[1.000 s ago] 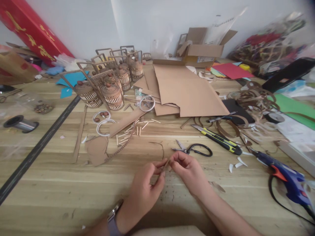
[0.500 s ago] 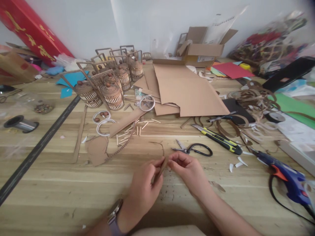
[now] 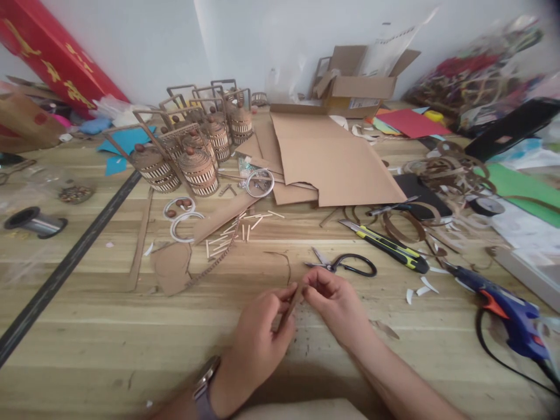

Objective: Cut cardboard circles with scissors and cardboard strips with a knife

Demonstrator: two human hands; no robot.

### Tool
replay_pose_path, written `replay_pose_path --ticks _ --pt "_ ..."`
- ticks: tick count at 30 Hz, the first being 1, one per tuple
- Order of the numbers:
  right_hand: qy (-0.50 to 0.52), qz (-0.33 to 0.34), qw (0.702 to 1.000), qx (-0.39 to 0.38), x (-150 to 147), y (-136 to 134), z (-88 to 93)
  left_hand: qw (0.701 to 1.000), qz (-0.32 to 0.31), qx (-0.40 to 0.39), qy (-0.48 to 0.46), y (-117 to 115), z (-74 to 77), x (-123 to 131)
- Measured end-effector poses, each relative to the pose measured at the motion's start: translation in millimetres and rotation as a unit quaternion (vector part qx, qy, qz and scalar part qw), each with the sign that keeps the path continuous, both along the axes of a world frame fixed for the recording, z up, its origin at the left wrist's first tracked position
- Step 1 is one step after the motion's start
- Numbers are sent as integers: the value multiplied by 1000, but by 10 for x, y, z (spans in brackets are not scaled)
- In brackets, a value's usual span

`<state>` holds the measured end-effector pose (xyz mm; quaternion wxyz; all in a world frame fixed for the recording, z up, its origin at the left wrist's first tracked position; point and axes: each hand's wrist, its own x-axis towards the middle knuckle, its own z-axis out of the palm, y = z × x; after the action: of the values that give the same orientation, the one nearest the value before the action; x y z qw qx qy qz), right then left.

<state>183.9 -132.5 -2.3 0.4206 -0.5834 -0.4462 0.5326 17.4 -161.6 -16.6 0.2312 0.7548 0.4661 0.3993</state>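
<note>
A small brown cardboard strip (image 3: 290,308) is pinched between the thumb and fingers of my left hand (image 3: 262,335), standing at a slant. My right hand (image 3: 336,300) is closed in a pinch at the strip's upper end. Whatever sits between its fingertips is hidden. Just beyond the hands lie black-handled scissors (image 3: 354,265), blades apart. A thin, curved brown sliver (image 3: 287,265) lies on the wood past my left fingertips, and dark crumbs are scattered below the hands.
Several lidded round baskets (image 3: 199,172) with tall handles stand at back left. Large cardboard sheets (image 3: 336,157) lie behind the scissors. To the right are a utility knife (image 3: 387,248) and a blue glue gun (image 3: 507,315) with its cord. Small sticks (image 3: 216,239) and cut cardboard (image 3: 171,265) lie left.
Both hands stay at the same spot, with the cardboard strip shifted very slightly to the right. The right fingertips are a little farther from its edge. The view has moved slightly.
</note>
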Motion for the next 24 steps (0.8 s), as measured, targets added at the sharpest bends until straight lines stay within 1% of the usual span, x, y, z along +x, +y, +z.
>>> replay_pose_path --ticks 1,3,6,8,10,11,13,14,16,18,19,20,21,22,23,24 --pt "-3 2 1000 4 -1 2 -3 998 14 -58 -21 0 19 5" --pt "-6 8 1000 15 -7 5 -5 983 53 -164 -65 20 52 11" --pt "-5 20 999 31 -27 -1 8 942 117 -274 -154 101 86 9" --pt "-4 30 999 43 -36 -16 25 907 150 -318 -231 170 89 -2" --pt "-13 31 997 72 -30 -36 38 871 174 -340 -308 227 73 -18" --pt "-25 20 994 100 -18 -45 41 856 180 -345 -340 246 60 -26" --pt "-60 -26 982 177 20 -54 36 835 184 -349 -384 265 26 -39" --pt "-81 -58 973 209 47 -52 28 830 184 -350 -393 267 10 -42" --pt "-129 -111 957 235 103 -39 5 826 182 -353 -399 264 -13 -42" --pt "-181 -138 943 243 150 -22 -19 824 181 -358 -400 262 -17 -37" --pt "-206 -148 930 265 165 -19 -27 824 182 -360 -398 263 -13 -34" --pt "-232 -152 912 304 170 -20 -32 826 184 -360 -394 264 -4 -32" --pt "-253 -145 889 353 168 -25 -34 830 188 -357 -385 264 8 -31" --pt "-269 -124 867 401 156 -33 -33 838 193 -352 -371 261 22 -32" --pt "-279 -90 851 436 137 -43 -30 849 197 -344 -350 256 37 -34" --pt "-283 -48 846 450 112 -52 -26 863 201 -334 -322 246 52 -36"
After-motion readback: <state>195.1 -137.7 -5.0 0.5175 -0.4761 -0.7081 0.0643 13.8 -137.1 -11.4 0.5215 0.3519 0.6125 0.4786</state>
